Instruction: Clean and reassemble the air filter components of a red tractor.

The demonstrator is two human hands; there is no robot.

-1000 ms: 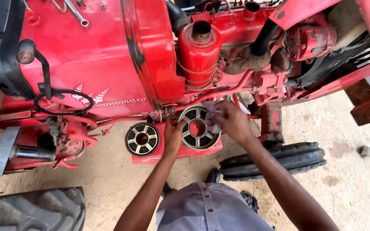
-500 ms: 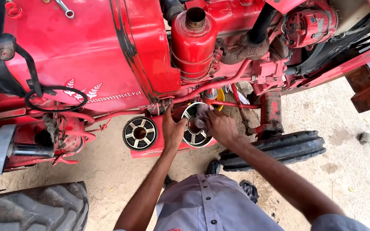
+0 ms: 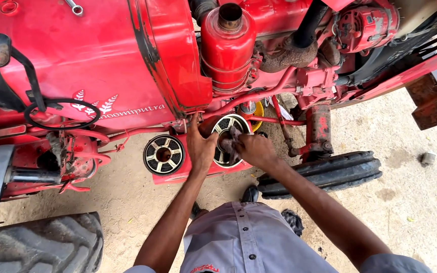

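Your left hand (image 3: 200,146) lies flat, fingers together, against the rim of the round black-and-silver spoked filter housing (image 3: 227,132). Since a moment ago your right hand (image 3: 255,149) has pushed a crumpled grey rag (image 3: 230,143) deeper into it, pinched between fingers; wiping appears underway. An identical round housing (image 3: 163,154) sits left of your left hand, untouched.
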